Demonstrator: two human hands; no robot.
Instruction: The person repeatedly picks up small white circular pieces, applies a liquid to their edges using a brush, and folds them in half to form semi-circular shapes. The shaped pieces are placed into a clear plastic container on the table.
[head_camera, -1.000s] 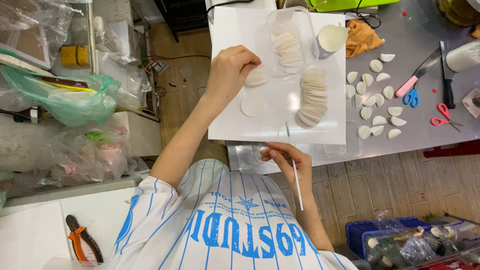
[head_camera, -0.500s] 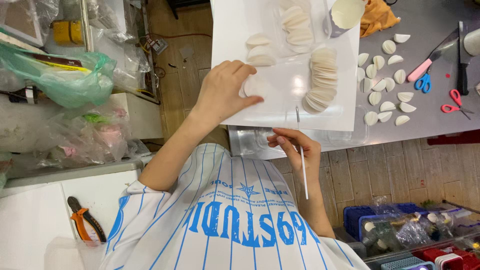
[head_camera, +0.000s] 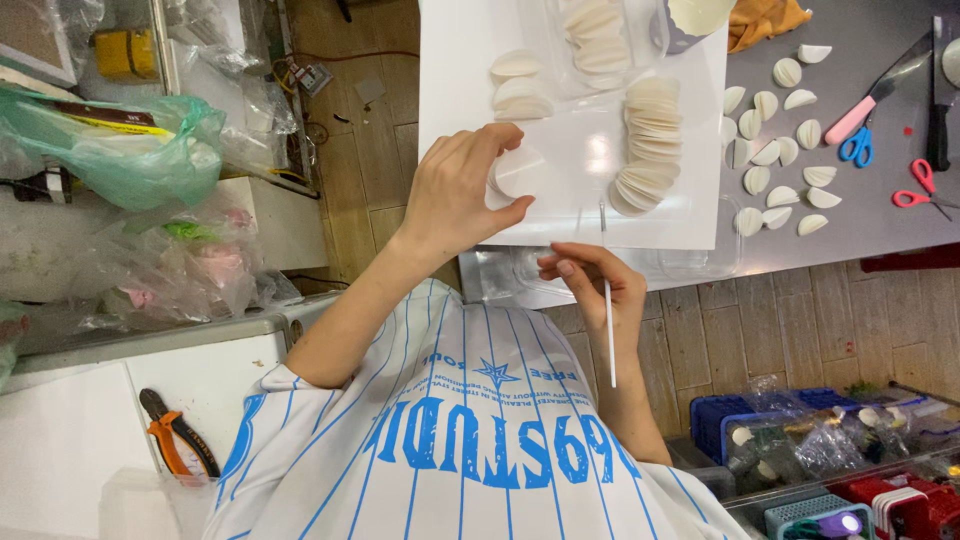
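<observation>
A thin white round disc (head_camera: 518, 172) was pinched between the thumb and curled fingers of the left hand (head_camera: 462, 190), just above the white rectangular board (head_camera: 560, 215) on the grey table (head_camera: 880, 215). A slim white stick (head_camera: 609, 330) was gripped by the closed fingers of the right hand (head_camera: 592, 285), near the board's closest edge and just below the left hand. Beyond the right hand, a fanned row of white round discs (head_camera: 645, 145) was laid on the board, and folded white half-moon pieces (head_camera: 775, 150) were scattered further to its right.
</observation>
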